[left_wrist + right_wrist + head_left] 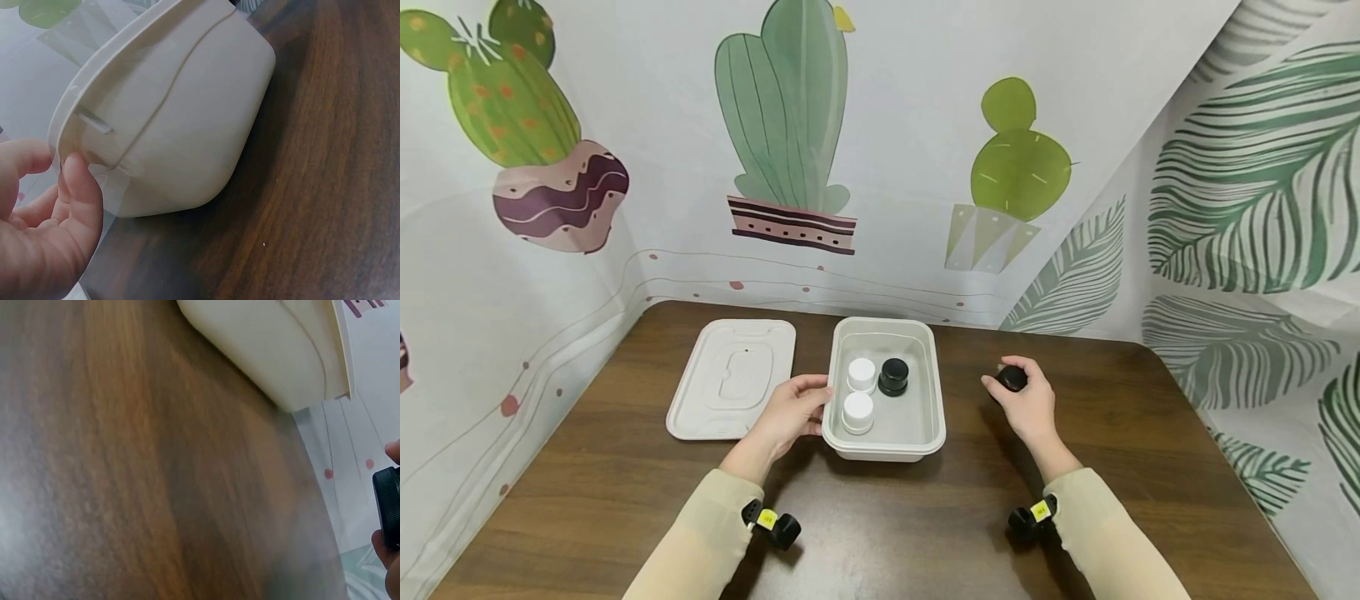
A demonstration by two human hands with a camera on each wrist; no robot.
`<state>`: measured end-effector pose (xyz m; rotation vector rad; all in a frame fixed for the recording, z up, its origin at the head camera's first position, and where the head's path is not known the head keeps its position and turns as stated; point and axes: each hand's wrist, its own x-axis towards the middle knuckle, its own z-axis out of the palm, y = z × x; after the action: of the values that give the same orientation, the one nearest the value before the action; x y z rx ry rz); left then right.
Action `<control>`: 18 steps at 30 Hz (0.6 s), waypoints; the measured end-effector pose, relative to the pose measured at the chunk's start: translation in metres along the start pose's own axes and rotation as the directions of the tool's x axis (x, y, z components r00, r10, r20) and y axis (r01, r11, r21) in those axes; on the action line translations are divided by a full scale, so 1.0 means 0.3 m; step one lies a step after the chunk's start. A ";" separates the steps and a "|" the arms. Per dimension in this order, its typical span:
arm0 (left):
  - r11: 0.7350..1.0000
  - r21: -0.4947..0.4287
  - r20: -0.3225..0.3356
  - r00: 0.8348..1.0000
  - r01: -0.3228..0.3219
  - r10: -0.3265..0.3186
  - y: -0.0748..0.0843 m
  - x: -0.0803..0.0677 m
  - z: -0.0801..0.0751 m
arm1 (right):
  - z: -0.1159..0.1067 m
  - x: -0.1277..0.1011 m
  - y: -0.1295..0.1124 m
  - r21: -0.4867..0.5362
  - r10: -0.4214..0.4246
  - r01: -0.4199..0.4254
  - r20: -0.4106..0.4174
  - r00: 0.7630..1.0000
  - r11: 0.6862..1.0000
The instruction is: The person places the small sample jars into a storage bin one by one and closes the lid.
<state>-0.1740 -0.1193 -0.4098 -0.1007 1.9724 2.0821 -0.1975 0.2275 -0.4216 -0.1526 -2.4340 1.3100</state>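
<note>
Right of the tub point(936, 392), the right hand point(1030, 408) pinches a black jar point(1012, 378); a loose pinch could drop it. Left hand point(790, 412) grips the tub's rim.

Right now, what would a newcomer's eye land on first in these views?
Probably the white tray at the table's centre, holding two white-capped jars and one black-capped jar. The left hand holds its left rim, while the right hand grips another black-capped jar just to the tray's right. The tray's lid lies flat to the left.
</note>
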 end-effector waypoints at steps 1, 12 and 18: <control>1.000 0.001 0.000 1.000 0.000 0.000 0.000 0.000 0.000 | 0.000 -0.001 -0.004 0.002 -0.004 0.004 0.001 1.000 1.000; 1.000 0.003 0.000 1.000 0.006 -0.006 0.005 -0.004 0.000 | 0.003 -0.022 -0.054 0.055 -0.046 0.043 0.055 0.997 0.998; 1.000 0.002 -0.001 1.000 0.008 -0.008 0.004 -0.002 0.000 | 0.007 -0.032 -0.077 0.087 -0.056 0.051 0.060 0.997 0.995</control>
<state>-0.1736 -0.1194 -0.4086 -0.1091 1.9714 2.0748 -0.1877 0.2104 -0.4062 -0.0240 -2.4104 1.4125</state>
